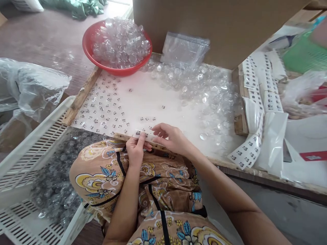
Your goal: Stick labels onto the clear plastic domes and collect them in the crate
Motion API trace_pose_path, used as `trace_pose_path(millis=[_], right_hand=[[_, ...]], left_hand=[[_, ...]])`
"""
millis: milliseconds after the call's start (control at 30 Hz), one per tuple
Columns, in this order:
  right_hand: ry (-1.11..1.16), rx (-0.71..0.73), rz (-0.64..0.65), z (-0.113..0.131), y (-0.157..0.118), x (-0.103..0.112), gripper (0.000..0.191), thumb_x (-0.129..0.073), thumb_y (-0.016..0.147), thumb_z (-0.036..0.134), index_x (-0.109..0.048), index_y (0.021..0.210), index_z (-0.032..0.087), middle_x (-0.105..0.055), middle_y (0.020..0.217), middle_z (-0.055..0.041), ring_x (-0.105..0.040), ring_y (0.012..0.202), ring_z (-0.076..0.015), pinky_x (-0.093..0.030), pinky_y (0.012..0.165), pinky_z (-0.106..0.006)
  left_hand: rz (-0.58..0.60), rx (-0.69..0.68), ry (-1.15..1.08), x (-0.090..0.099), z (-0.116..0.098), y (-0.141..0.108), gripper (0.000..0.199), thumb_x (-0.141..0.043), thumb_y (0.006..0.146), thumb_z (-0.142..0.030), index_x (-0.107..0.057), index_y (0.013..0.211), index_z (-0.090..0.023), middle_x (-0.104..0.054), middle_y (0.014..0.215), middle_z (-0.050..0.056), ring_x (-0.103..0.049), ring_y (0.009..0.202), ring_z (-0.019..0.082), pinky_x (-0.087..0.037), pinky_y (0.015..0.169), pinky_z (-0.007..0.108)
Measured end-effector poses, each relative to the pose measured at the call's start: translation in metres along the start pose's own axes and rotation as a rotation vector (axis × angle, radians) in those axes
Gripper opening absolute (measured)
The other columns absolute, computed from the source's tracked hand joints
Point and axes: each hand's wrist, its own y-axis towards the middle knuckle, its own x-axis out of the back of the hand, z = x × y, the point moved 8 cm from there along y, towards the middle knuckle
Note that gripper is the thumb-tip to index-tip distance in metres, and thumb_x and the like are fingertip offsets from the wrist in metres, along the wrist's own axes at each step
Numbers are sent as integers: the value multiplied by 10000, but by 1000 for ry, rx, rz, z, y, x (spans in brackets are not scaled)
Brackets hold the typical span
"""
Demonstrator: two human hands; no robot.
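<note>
Item one, my left hand (pixel 135 148): thumb pressed down, pinching a small sticker strip (pixel 138 132) at the near edge of the white board (pixel 148 85). Item two, my right hand (pixel 176 139): released, fingers loosely curved, thumb parted from forefinger, just beside the strip. Also listed by me: clear round pieces (pixel 204 98) on the board's right, a red bowl (pixel 120 71) at its far left corner.

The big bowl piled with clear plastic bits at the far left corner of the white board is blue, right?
Not blue: the head view shows the bowl is red. It holds clear plastic bits at the far left corner of the white board.
</note>
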Motion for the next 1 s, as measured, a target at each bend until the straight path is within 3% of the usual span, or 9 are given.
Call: trace_pose_path(millis=[100,200,367,467,567,633,833,1000], right_hand=[[-40,100,-69,12,11,-11,88,-607,870,193,-640,951,204,-680,884,-38,-631,790,-152,-508,719,-286],[-144,179,-142,17,13,-17,105,-544,920,179,-639,906,221,-670,892,-42,-623,799,-158,-498,716,-291],[-125,302,-240,26,-2,-5,134,-530,942,226,-629,852,230,-653,998,-74,-617,956,-191,-515,824,-344],[57,151,-353,6,-8,29,57,-597,893,277,-595,856,233,-642,898,-47,-621,864,-183,-534,762,-343],[168,-76,-475,-33,-16,68,131,-621,854,343,-566,847,225,-595,724,-7,-569,661,-151,-501,617,-311],[169,-175,-475,-58,-20,84,182,-640,825,384,-568,816,217,-563,648,12,-541,609,-141,-479,587,-301],[60,-323,-567,-113,-28,113,260,-685,743,453,-591,752,211,-567,642,11,-516,611,-139,-454,578,-292],[87,-392,-515,-130,-17,114,259,-693,715,443,-581,724,210,-561,590,24,-491,545,-122,-394,529,-271]], left_hand=[[5,12,-22,0,3,1,350,-696,803,-515,-639,710,-182,-607,456,-28,-561,346,132,-454,348,219],[-1,37,-45,1,6,2,403,-629,833,-571,-623,687,-195,-594,447,-22,-563,351,140,-466,353,234],[1,49,-75,2,7,2,401,-609,842,-562,-628,687,-192,-596,445,-20,-562,345,137,-487,364,238],[-2,51,-123,2,7,2,407,-614,835,-545,-616,650,-183,-600,440,-10,-585,362,139,-503,387,232],[-11,65,-150,2,7,1,421,-622,814,-544,-598,611,-176,-578,406,-5,-576,337,144,-496,378,233],[-25,76,-155,2,7,1,428,-625,800,-549,-582,594,-176,-568,392,-3,-564,317,149,-474,352,230],[-46,66,-165,2,5,2,430,-636,768,-554,-556,573,-179,-550,369,-3,-547,295,152,-438,311,224],[-43,50,-151,3,5,2,427,-636,779,-541,-566,574,-174,-558,375,-5,-544,293,144,-440,315,219]])
